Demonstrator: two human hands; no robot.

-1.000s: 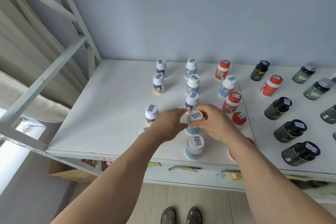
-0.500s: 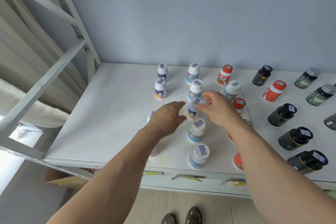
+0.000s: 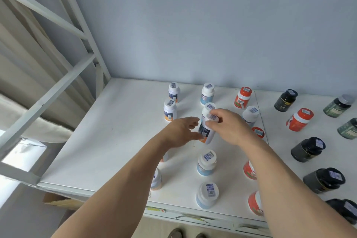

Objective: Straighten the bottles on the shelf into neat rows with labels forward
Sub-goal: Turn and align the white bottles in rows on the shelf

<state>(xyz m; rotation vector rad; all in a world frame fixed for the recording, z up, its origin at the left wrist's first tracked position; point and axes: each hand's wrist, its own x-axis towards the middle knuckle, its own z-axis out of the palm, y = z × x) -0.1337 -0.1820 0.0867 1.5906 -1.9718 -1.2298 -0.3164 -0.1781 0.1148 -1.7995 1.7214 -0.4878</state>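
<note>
A white bottle (image 3: 207, 133) with a dark and orange label is in the middle of the white shelf (image 3: 116, 141), tilted. My right hand (image 3: 229, 127) pinches its cap from the right. My left hand (image 3: 180, 133) holds its lower body from the left, thumb on the label. More white bottles stand in a column behind it (image 3: 207, 92) and in front of it (image 3: 206, 162), (image 3: 207, 195). Two white bottles with orange labels (image 3: 170, 110) stand at the back left. My left arm partly hides two others.
Red bottles (image 3: 242, 97) and one white bottle (image 3: 250, 116) stand right of my hands. Several dark bottles (image 3: 308, 149) fill the right side of the shelf. A white metal frame (image 3: 63, 81) rises at the left. The wall is close behind the back row.
Both hands left the bottle nearer the front edge and moved back along the column. They now hold the bottle behind it, which is tilted.
</note>
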